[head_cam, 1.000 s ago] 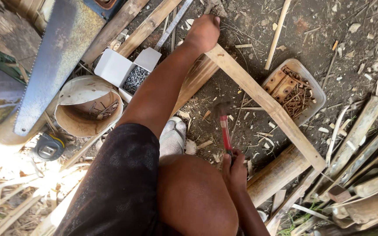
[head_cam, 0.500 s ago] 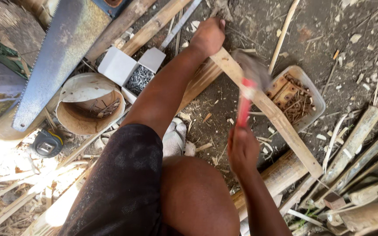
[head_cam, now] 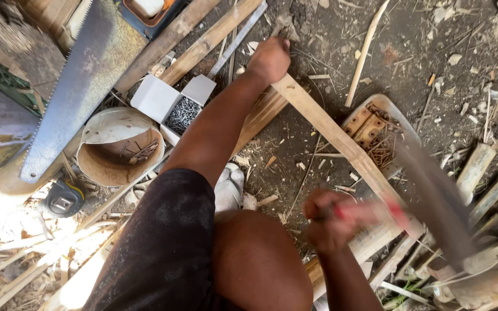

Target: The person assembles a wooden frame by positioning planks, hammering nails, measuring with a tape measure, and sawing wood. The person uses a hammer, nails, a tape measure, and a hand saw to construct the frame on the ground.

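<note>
My left hand [head_cam: 269, 59] grips the upper end of a long pale wooden slat [head_cam: 341, 144] that slants down to the right over the dirt. My right hand [head_cam: 327, 222] is closed on the red handle of a broad-bladed chopping knife [head_cam: 433, 198]; the blade is motion-blurred, low over the slat's lower end. My bent knee and dark shorts fill the bottom centre.
A handsaw [head_cam: 79, 86] lies at top left. Beside it sit an open white box of nails [head_cam: 181, 110], a round bucket [head_cam: 116, 152] and a tape measure [head_cam: 63, 198]. A tray of rusty nails and wood bits [head_cam: 376, 132] lies right of the slat. Bamboo pieces [head_cam: 479, 167] crowd the right.
My right hand lifted the knife from near my knee, raised it over the slat, and has now swung it down to the right. My left hand stayed on the slat's end.
</note>
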